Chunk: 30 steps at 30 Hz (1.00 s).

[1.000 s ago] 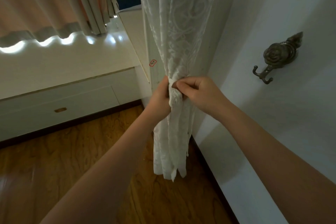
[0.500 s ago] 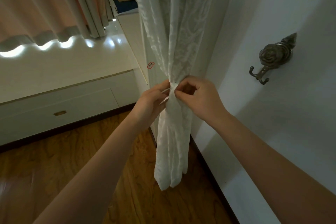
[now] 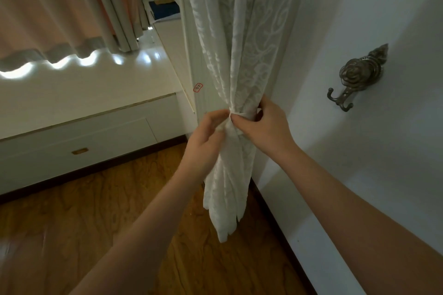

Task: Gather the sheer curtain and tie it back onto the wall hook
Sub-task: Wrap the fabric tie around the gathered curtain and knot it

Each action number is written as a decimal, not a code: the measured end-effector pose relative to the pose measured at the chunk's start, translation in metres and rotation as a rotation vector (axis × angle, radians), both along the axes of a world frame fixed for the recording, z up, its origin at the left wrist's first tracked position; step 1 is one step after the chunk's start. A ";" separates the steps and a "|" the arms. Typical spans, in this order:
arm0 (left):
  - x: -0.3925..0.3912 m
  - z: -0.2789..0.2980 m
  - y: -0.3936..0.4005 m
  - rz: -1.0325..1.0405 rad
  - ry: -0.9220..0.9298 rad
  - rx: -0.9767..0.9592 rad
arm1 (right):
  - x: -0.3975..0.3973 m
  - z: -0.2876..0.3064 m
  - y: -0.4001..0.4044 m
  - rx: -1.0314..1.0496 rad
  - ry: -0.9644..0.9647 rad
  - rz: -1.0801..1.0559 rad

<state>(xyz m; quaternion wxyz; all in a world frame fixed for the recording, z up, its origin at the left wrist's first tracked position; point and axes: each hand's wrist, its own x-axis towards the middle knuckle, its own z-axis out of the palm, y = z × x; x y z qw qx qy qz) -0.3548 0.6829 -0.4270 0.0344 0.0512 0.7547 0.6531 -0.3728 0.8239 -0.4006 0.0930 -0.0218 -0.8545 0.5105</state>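
Observation:
The white sheer curtain (image 3: 242, 38) hangs bunched into a narrow column beside the white wall. A thin white tie band (image 3: 242, 115) circles it at the pinch point. My left hand (image 3: 206, 136) pinches the band's end on the curtain's left side. My right hand (image 3: 266, 127) wraps around the gathered curtain from the right, its thumb and fingers on the band. The bronze rose-shaped wall hook (image 3: 357, 74) sits on the wall to the right, apart from both hands. The curtain's loose lower end (image 3: 227, 199) hangs over the floor.
A white window-seat bench with a drawer (image 3: 79, 136) stands at left under a peach drape (image 3: 48, 5). Wood floor (image 3: 72, 223) lies below. The white wall (image 3: 359, 175) and its baseboard run along the right.
Both hands have shifted from squeezing the curtain to working the thin band around it; my right hand now reaches further behind the bunch, and the curtain is cinched tighter.

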 end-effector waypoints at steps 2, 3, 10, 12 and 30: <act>0.016 -0.007 0.010 0.278 0.099 -0.057 | -0.002 0.000 -0.001 0.017 -0.004 -0.011; 0.022 -0.011 0.015 0.348 0.121 -0.066 | -0.003 -0.001 -0.001 0.016 -0.006 -0.016; 0.018 -0.022 0.029 0.346 0.067 -0.174 | -0.004 0.001 -0.001 0.032 -0.020 -0.008; 0.015 -0.023 0.026 0.336 0.090 -0.210 | -0.004 0.002 0.000 0.030 -0.021 -0.002; -0.019 0.017 -0.039 0.004 0.093 -0.395 | -0.015 0.023 0.033 0.009 -0.201 0.298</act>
